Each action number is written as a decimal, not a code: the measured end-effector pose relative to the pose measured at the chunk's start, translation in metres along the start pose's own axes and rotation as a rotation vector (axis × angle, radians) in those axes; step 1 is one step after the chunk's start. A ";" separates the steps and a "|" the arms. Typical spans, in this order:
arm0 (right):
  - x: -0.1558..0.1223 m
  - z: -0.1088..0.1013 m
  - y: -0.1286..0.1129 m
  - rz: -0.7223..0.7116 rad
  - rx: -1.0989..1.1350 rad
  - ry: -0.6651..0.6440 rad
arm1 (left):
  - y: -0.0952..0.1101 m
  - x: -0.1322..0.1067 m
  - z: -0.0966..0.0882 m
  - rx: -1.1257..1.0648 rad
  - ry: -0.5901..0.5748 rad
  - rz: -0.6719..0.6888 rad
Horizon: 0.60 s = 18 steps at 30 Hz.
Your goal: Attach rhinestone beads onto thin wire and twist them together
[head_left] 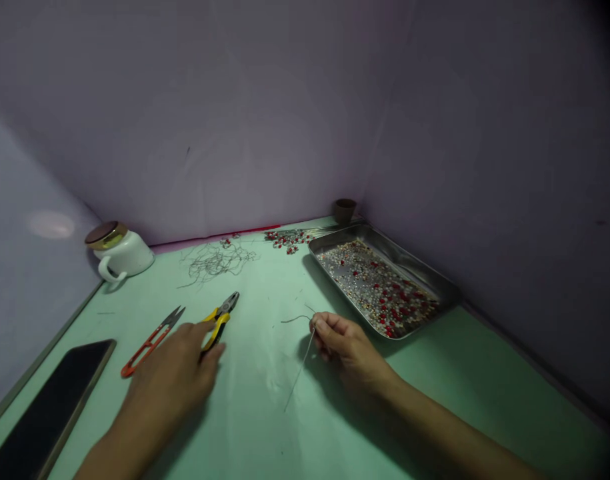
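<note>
My right hand (pixel 345 347) rests on the green table top (pixel 265 413), its fingers pinched on a thin grey wire (pixel 299 373) that runs down and to the left. My left hand (pixel 177 377) lies over the handles of yellow-handled pliers (pixel 223 313), fingers curled on them; the jaws point up and to the right. Red thread snips (pixel 152 341) lie just left of that hand.
A steel tray (pixel 437 280) of red, white and gold beads sits at the right. Loose wire pieces (pixel 217 260) and beaded pins (pixel 287 239) lie at the back. A white mug (pixel 119 255) stands back left, a dark phone (pixel 49 407) front left, a small brown cup (pixel 345 209) in the corner.
</note>
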State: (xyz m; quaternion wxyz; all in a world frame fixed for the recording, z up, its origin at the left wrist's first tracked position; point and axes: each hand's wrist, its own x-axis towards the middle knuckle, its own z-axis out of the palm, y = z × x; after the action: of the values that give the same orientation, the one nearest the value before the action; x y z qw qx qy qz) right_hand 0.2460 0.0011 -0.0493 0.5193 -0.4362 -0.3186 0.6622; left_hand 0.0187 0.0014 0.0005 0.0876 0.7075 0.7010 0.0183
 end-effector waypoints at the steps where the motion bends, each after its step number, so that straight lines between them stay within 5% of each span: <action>1: 0.000 0.001 0.000 0.018 0.029 -0.002 | -0.010 0.003 0.002 0.072 0.004 -0.030; 4: -0.002 0.004 0.003 0.046 0.076 -0.027 | -0.023 0.009 0.009 0.148 -0.012 -0.034; 11: -0.004 0.004 0.005 0.047 0.079 -0.062 | -0.006 0.010 0.022 0.193 -0.043 -0.040; 18: -0.002 0.002 -0.015 0.120 0.416 0.000 | 0.019 -0.027 0.046 -0.529 0.052 0.158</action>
State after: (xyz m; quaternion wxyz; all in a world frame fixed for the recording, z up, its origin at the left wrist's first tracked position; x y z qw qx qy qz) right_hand 0.2505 0.0029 -0.0351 0.5579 -0.3379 -0.1486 0.7433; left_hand 0.0435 -0.0296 -0.0389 0.2493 0.7120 0.6165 0.2256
